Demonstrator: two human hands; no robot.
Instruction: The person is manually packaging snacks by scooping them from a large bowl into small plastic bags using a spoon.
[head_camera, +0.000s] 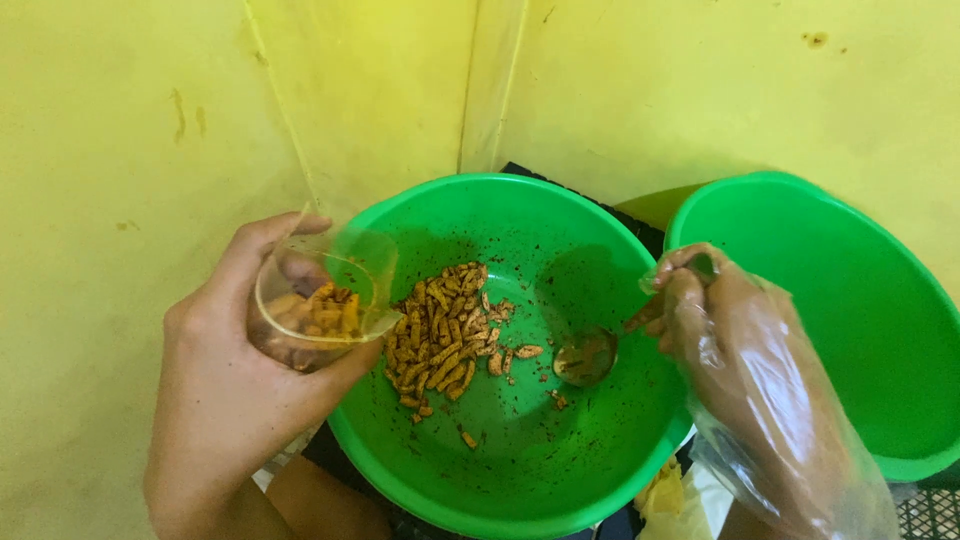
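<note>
My left hand (225, 385) holds a small clear plastic cup (320, 295), tilted over the left rim of a green plastic bowl (520, 490); the cup has orange-brown snack sticks in it. A pile of the same snack sticks (440, 335) lies inside the bowl just right of the cup, with crumbs around it. My right hand (745, 370), in a clear plastic glove, holds a metal spoon (587, 357) whose head rests low in the bowl, to the right of the pile.
A second green bowl (880, 300) stands at the right, touching the first. Yellow walls (130, 120) meet in a corner close behind both bowls. Dark surface shows under the bowls, and some crumpled plastic (665, 495) lies near the bottom.
</note>
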